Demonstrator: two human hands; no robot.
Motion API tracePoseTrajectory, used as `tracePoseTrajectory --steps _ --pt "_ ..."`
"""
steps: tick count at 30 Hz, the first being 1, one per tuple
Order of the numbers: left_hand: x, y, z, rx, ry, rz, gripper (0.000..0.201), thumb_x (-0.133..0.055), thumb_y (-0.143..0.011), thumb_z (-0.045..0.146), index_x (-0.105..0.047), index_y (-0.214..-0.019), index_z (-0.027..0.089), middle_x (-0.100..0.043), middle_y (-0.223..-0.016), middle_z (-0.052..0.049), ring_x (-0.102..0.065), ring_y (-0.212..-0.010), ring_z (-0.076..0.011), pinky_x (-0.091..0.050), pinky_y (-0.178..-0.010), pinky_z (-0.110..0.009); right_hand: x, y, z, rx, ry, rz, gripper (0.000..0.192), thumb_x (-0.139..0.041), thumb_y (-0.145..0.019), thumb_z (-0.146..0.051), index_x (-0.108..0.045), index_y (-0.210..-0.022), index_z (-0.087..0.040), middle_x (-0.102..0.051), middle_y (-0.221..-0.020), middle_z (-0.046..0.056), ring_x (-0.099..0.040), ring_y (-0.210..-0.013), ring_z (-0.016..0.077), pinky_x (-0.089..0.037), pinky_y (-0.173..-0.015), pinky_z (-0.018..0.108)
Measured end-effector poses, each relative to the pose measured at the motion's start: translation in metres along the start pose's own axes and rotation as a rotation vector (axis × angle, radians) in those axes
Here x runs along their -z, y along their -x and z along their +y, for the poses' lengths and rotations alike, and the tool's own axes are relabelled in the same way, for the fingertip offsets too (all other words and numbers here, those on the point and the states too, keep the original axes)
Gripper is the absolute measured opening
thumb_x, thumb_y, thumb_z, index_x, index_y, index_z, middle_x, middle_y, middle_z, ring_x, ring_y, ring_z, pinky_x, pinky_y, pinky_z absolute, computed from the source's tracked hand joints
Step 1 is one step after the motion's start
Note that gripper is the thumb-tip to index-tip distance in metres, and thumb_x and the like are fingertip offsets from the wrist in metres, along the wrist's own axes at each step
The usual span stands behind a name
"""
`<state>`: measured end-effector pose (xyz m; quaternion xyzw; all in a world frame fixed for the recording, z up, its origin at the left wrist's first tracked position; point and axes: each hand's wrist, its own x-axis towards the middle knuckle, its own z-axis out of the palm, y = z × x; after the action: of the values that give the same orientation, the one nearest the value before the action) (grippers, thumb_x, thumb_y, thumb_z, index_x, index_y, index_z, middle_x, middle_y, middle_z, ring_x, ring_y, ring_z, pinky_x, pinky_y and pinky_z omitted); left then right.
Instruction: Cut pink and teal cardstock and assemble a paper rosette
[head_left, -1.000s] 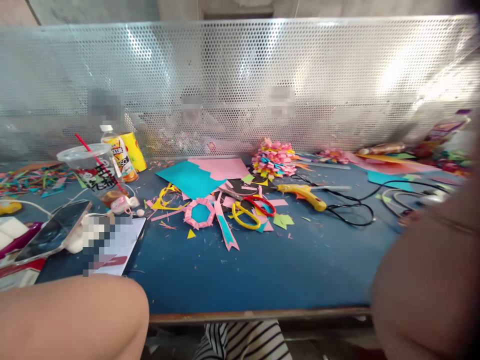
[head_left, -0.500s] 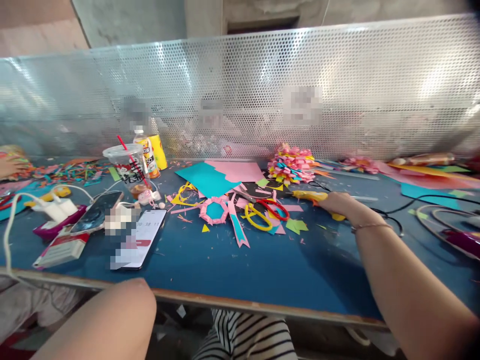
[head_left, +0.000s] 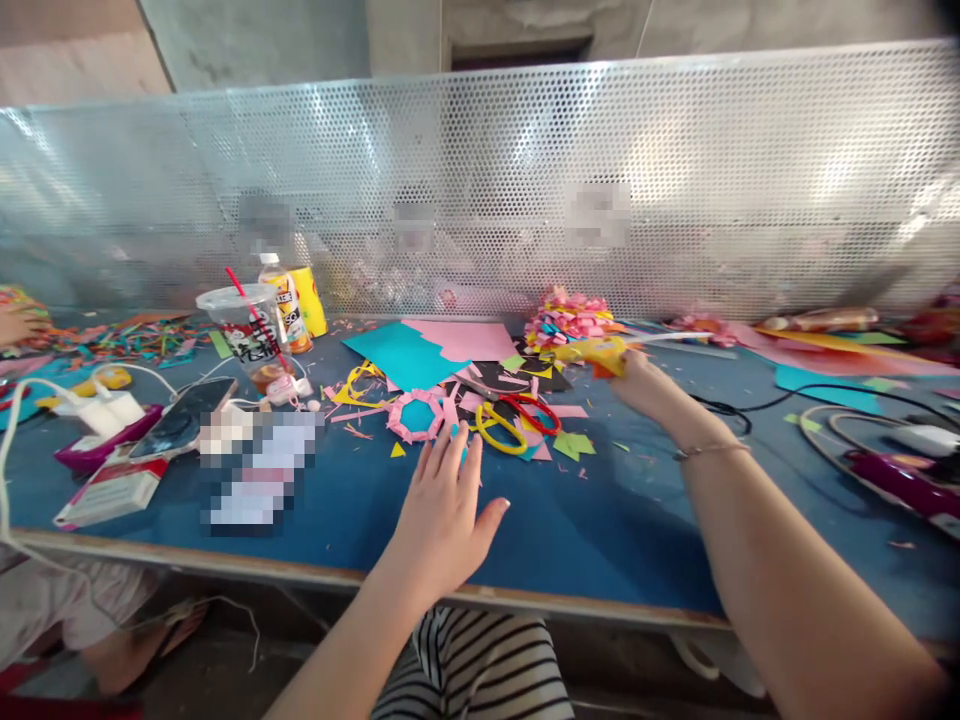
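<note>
The right hand [head_left: 641, 385] is closed around the grip of a yellow glue gun [head_left: 596, 352], lifted above the blue table [head_left: 600, 540] just in front of a heap of folded paper flowers [head_left: 564, 318]; its black cord [head_left: 757, 405] trails off to the right. The left hand [head_left: 442, 510] hovers flat with fingers spread and holds nothing; its fingertips reach toward a pink paper ring with a teal centre [head_left: 416, 415], with yellow scissors [head_left: 499, 430] and red scissors [head_left: 531, 410] just beside it among loose scraps. Behind these lie a teal sheet [head_left: 397, 355] and a pink sheet [head_left: 469, 340]. To the left stands a clear plastic cup [head_left: 244, 335] with a lid and a red straw, a little brown liquid at the bottom; close behind it are a small labelled bottle [head_left: 283, 300] and a yellow can [head_left: 311, 300]. A phone [head_left: 184, 418] and a white charger [head_left: 101, 410] lie further left. The near table edge runs under the left wrist; the blue surface between both forearms is bare. A perforated metal screen [head_left: 675, 180] closes the far edge.
</note>
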<state>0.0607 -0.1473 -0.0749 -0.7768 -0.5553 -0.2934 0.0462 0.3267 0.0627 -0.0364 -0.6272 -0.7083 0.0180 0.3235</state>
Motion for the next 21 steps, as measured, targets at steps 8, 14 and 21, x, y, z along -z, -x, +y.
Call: tracePoseTrajectory --steps 8,14,21 --pt "-0.008 0.004 0.002 0.034 -0.098 -0.137 0.041 -0.037 -0.086 0.035 -0.050 -0.117 0.012 -0.054 -0.118 -0.012 -0.047 -0.113 -0.0233 -0.036 -0.100 -0.042 -0.035 0.041 -0.080 0.379 0.015 0.064 0.027 -0.052 -0.074 -0.037 -0.038 -0.085 -0.018 -0.051 -0.085 0.009 -0.050 -0.077 0.0215 -0.040 -0.065 0.031" --pt "-0.007 0.003 0.002 0.031 -0.065 -0.126 0.037 -0.039 -0.085 0.032 -0.053 -0.114 0.013 -0.056 -0.110 -0.012 -0.050 -0.107 -0.0225 -0.046 -0.088 -0.037 -0.058 0.056 -0.093 0.426 0.322 0.099 0.024 -0.045 -0.083 -0.032 -0.041 -0.096 -0.012 -0.051 -0.097 0.015 -0.050 -0.090 0.0259 -0.040 -0.071 0.032" --pt "-0.008 0.003 0.002 0.022 -0.051 -0.120 0.036 -0.040 -0.085 0.031 -0.054 -0.113 0.013 -0.057 -0.108 -0.012 -0.049 -0.108 -0.0229 -0.046 -0.088 -0.037 -0.064 0.059 -0.096 0.431 0.402 0.051 0.020 -0.041 -0.086 -0.029 -0.041 -0.096 -0.012 -0.051 -0.096 0.014 -0.050 -0.088 0.0242 -0.039 -0.069 0.030"
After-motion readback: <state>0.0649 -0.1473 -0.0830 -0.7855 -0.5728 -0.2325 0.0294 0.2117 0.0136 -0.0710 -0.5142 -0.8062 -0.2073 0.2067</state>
